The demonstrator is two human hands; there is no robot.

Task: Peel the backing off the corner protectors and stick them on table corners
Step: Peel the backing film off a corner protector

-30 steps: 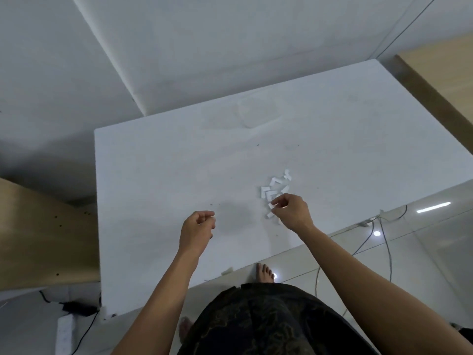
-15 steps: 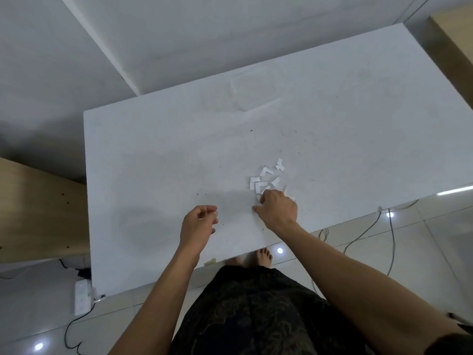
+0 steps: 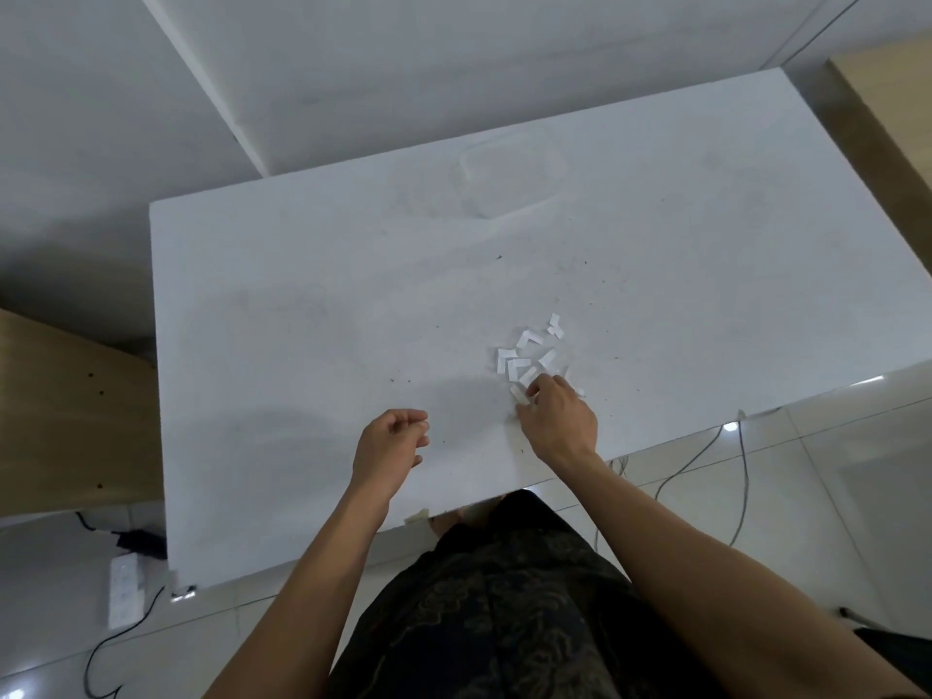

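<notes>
White paper bits (image 3: 524, 360) partly under right grip (image 3: 557, 421).

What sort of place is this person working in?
Probably an ordinary indoor room, perhaps a home or small workroom. A plain white table stands by a bare white wall, the glossy tiled floor has loose cables and a power strip on it, and light wooden furniture sits beside the table.

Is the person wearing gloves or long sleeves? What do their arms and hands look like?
No gloves: the left hand and right hand are bare, with no rings showing. The left arm and right arm are bare too, with no sleeves, watch or bracelets in view. Below them is a dark patterned garment.
</notes>
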